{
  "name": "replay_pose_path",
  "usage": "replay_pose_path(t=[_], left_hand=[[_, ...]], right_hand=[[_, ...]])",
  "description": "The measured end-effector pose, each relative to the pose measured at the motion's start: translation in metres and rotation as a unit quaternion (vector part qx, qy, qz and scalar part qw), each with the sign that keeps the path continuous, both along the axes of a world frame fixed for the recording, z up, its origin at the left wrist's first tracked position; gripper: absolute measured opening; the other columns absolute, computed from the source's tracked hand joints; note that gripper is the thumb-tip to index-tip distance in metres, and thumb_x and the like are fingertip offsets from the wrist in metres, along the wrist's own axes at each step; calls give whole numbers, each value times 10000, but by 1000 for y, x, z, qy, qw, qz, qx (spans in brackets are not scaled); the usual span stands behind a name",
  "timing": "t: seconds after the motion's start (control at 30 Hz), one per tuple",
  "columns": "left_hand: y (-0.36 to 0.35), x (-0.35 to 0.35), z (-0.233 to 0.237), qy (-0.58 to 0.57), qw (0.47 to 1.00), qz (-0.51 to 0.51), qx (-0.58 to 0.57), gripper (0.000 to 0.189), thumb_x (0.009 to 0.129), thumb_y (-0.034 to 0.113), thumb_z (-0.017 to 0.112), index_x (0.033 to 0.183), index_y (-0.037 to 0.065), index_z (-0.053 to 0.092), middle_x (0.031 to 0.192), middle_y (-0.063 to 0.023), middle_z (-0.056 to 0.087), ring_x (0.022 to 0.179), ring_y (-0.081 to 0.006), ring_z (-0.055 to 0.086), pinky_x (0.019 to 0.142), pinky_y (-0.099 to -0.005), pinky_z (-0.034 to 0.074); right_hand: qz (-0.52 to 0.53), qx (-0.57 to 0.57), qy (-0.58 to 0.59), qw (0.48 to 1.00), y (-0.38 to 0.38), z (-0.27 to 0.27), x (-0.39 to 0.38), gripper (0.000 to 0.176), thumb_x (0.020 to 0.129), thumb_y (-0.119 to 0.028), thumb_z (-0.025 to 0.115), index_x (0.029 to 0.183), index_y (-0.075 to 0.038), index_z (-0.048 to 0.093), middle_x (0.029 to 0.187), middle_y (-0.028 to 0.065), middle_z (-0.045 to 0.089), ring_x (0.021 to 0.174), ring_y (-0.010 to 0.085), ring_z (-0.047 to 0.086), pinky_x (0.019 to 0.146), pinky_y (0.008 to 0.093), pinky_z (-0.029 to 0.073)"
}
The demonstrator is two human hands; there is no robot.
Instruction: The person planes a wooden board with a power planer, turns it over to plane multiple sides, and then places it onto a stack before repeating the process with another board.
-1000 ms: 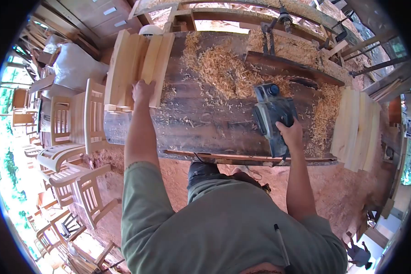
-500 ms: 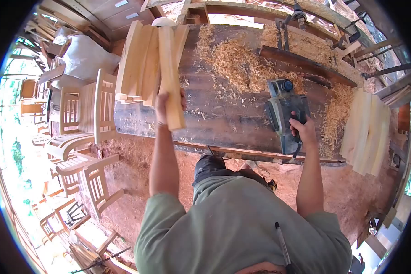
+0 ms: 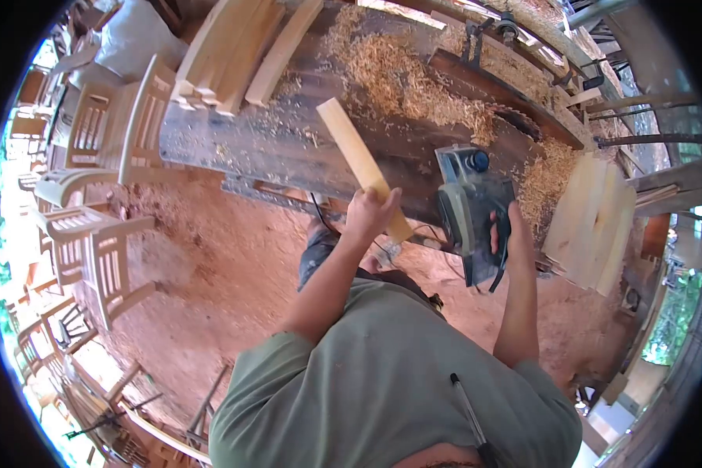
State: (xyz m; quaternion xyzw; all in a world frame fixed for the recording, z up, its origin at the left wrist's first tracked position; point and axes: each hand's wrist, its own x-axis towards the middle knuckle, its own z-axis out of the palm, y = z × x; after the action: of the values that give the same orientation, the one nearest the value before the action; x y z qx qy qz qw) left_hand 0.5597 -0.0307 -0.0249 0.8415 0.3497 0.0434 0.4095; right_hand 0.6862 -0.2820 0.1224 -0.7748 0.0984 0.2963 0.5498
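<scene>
Head view, we see the left hand (image 3: 370, 212) clenched round a pale wooden slat (image 3: 355, 156), tilted over the workbench (image 3: 288, 152) at frame centre, right hand (image 3: 515, 232) gripping the electric planer (image 3: 468, 199) just right of it, shavings (image 3: 398, 74) heaped upper middle.

Wood shavings (image 3: 390, 70) litter the workbench (image 3: 234, 140) (slat stacks (image 3: 226, 47) at both ends); unfinished chairs (image 3: 86, 242) stand left.

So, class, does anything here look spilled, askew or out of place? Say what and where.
Wood shavings lie strewn in heaps across the workbench, thickest at its far side. The slat in the left hand and planer in the right hand look sound.
</scene>
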Motion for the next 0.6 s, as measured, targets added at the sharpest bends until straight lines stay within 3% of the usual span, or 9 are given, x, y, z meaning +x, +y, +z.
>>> replay_pose_path(t=[0.07,0.13,0.17,0.2,0.3,0.37,0.4,0.5,0.6], left_hand=[[9,14,11,95,995,-29,-18,596,903,578,575,881,-2,711,822,-269,688,851,-425,694,802,-483,560],[51,29,-47,90,993,-38,64,575,920,573,548,896,22,715,826,-252,698,795,-415,701,734,-487,576],[69,40,-26,26,986,65,149,510,905,524,592,903,29,714,783,-223,696,721,-410,697,653,-490,578],[97,49,-17,25,987,37,157,421,883,446,635,920,34,711,755,-210,687,679,-415,687,637,-490,578],[155,81,-10,-82,955,-28,284,406,852,366,654,1040,9,701,1000,-250,688,1032,-382,662,916,-480,530],[181,102,-19,-3,951,-91,297,492,846,380,655,1170,10,676,1172,-244,664,1197,-372,589,1032,-464,464],[188,112,-15,1,950,-94,298,492,846,380,655,1170,10,676,1172,-244,664,1197,-372,589,1032,-464,464],[194,134,-3,245,912,-259,203,671,871,519,617,1316,18,603,1279,-218,637,1235,-371,575,1059,-428,453],[193,128,6,206,939,-225,160,880,878,704,512,1267,-82,596,1233,-298,630,1212,-428,579,1044,-455,459]], right_hand=[[49,-6,-21,999,-22,11,-26,516,1013,-507,472,902,-30,634,604,25,553,478,107,495,442,265,376],[86,-7,-36,996,-41,16,-55,494,1014,-485,480,896,-29,631,606,24,554,487,101,498,450,263,376],[89,0,-20,996,-49,19,-68,454,1006,-450,515,891,-24,623,617,24,560,511,94,507,469,255,385],[93,5,-3,996,-56,21,-79,416,998,-415,551,886,-19,616,629,24,566,534,87,517,488,248,395],[118,22,25,992,-61,11,-102,361,973,-356,620,886,-7,609,661,21,578,582,79,530,524,238,414],[143,20,24,989,-47,0,-112,361,983,-352,586,881,-7,599,660,19,570,574,83,518,525,248,412],[170,19,16,985,-40,-5,-116,364,994,-348,551,875,-6,590,658,18,561,566,88,506,526,258,410],[164,48,38,984,-27,-23,-127,317,979,-303,573,862,-8,582,668,10,560,583,78,502,538,249,406],[142,51,93,984,-29,-40,-138,393,923,-371,678,936,17,620,726,8,578,664,74,512,585,259,421]])
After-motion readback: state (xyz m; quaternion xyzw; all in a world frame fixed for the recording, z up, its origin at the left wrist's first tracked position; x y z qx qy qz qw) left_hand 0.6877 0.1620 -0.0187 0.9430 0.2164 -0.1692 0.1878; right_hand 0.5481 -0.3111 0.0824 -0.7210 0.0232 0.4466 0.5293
